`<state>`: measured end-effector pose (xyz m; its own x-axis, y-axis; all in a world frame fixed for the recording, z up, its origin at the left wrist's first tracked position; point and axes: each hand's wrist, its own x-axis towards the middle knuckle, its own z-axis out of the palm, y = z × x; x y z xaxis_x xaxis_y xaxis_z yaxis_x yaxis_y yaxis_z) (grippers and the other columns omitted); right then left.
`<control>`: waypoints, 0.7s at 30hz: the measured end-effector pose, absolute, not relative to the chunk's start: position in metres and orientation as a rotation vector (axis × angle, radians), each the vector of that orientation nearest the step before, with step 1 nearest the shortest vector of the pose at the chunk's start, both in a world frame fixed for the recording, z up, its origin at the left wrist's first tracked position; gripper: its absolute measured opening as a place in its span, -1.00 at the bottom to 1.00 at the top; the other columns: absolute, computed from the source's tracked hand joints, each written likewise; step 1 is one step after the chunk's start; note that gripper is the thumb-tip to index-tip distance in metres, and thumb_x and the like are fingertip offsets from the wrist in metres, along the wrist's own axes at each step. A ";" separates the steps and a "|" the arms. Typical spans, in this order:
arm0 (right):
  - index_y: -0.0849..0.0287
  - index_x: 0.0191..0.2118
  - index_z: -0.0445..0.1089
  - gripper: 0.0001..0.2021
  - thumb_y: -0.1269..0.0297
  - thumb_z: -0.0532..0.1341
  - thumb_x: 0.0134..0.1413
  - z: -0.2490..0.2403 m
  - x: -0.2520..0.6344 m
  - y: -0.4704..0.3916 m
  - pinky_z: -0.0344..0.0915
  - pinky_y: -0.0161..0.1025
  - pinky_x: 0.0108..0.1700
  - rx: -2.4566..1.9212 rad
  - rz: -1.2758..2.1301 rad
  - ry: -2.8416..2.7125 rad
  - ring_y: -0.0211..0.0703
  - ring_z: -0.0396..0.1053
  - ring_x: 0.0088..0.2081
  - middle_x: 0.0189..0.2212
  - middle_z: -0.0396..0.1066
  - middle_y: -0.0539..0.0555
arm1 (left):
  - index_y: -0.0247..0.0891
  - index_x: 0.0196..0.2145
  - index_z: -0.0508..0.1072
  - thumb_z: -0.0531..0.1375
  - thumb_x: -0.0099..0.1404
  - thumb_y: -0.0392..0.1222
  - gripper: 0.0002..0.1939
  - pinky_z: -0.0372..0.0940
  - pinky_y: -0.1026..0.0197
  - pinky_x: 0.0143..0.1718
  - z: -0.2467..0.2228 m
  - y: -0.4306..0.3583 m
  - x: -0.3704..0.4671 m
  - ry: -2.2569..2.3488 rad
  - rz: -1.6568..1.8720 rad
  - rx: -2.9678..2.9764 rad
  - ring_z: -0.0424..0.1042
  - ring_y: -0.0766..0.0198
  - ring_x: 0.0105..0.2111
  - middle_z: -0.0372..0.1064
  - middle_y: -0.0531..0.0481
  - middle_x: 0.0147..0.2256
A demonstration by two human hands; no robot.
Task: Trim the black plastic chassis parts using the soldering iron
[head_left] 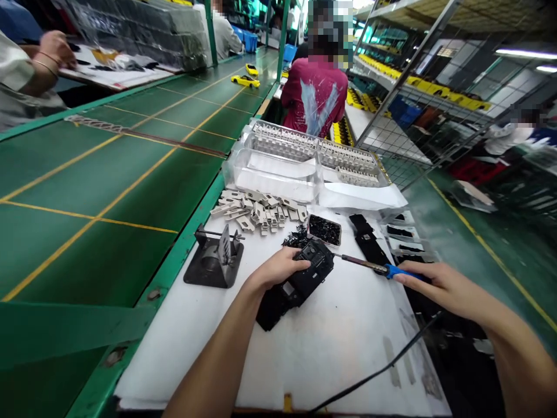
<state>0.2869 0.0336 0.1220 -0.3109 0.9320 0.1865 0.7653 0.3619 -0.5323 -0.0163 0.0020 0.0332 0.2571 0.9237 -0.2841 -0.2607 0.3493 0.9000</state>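
Left hand (284,267) over part-hidden black piece (317,269)

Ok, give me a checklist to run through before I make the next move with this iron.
1. Left hand steadying the black part: ok, thumb on top of it.
2. Right hand on the blue handle, off the metal shaft: ok.
3. Iron's tip apart from the left fingers: ok.
4. Tip hot: cannot tell, nothing visible shows it.
5. Cord clear of the black part: ok, it runs to the near edge of the table.
6. Small black pieces all inside their tray: not ok, some lie loose beside it.
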 end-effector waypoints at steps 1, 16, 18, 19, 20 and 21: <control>0.09 -0.41 0.49 -0.50 -0.28 0.14 -0.02 0.124 0.287 0.033 0.22 -0.24 -0.48 -1.488 0.467 -2.197 -0.13 0.31 -0.53 -0.62 0.34 0.03 | -0.30 -0.43 0.59 0.34 0.02 -0.20 -0.87 0.24 0.27 -0.44 0.033 0.002 -0.018 0.985 0.924 0.879 0.41 0.22 -0.47 0.50 -0.03 -0.45; 0.09 -0.43 0.41 -0.59 -0.09 0.05 0.23 0.137 0.301 0.059 0.06 -0.29 -0.44 -1.478 0.728 -2.945 -0.20 0.27 -0.55 -0.60 0.36 -0.01 | -0.21 -0.45 0.59 0.30 0.04 -0.16 -0.89 0.27 0.24 -0.37 0.044 0.002 -0.018 1.007 0.730 1.128 0.42 0.13 -0.39 0.52 0.02 -0.45; 0.10 -0.43 0.38 -0.57 -0.11 0.02 0.24 0.139 0.301 0.059 0.04 -0.29 -0.45 -1.482 0.719 -2.976 -0.21 0.23 -0.56 -0.61 0.31 -0.03 | -0.24 -0.40 0.59 0.28 0.07 -0.15 -0.86 0.25 0.24 -0.37 0.046 0.003 -0.020 0.986 0.680 1.140 0.41 0.16 -0.41 0.51 0.03 -0.43; 0.10 -0.42 0.37 -0.57 -0.11 0.01 0.25 0.140 0.301 0.059 0.03 -0.29 -0.45 -1.481 0.723 -2.992 -0.21 0.22 -0.56 -0.62 0.29 -0.03 | -0.26 -0.37 0.58 0.27 0.08 -0.15 -0.83 0.25 0.24 -0.36 0.047 0.003 -0.021 0.977 0.646 1.152 0.41 0.17 -0.40 0.51 0.04 -0.42; 0.10 -0.40 0.36 -0.57 -0.12 0.00 0.25 0.141 0.301 0.059 0.02 -0.29 -0.45 -1.481 0.727 -3.006 -0.22 0.22 -0.56 -0.62 0.27 -0.04 | -0.27 -0.33 0.57 0.26 0.10 -0.15 -0.81 0.25 0.24 -0.33 0.047 0.004 -0.021 0.971 0.608 1.168 0.41 0.18 -0.38 0.52 0.04 -0.39; 0.11 -0.38 0.36 -0.57 -0.12 0.00 0.26 0.142 0.301 0.059 0.02 -0.29 -0.44 -1.482 0.733 -3.017 -0.22 0.21 -0.55 -0.61 0.25 -0.04 | -0.28 -0.30 0.56 0.25 0.11 -0.14 -0.79 0.25 0.24 -0.30 0.048 0.004 -0.022 0.967 0.567 1.185 0.41 0.18 -0.35 0.52 0.04 -0.35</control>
<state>0.3008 0.0593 0.1416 -0.5927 0.6760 -0.4378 0.8015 0.5485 -0.2382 -0.0220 0.0040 0.0479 0.4994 0.8037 -0.3236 0.1094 0.3120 0.9438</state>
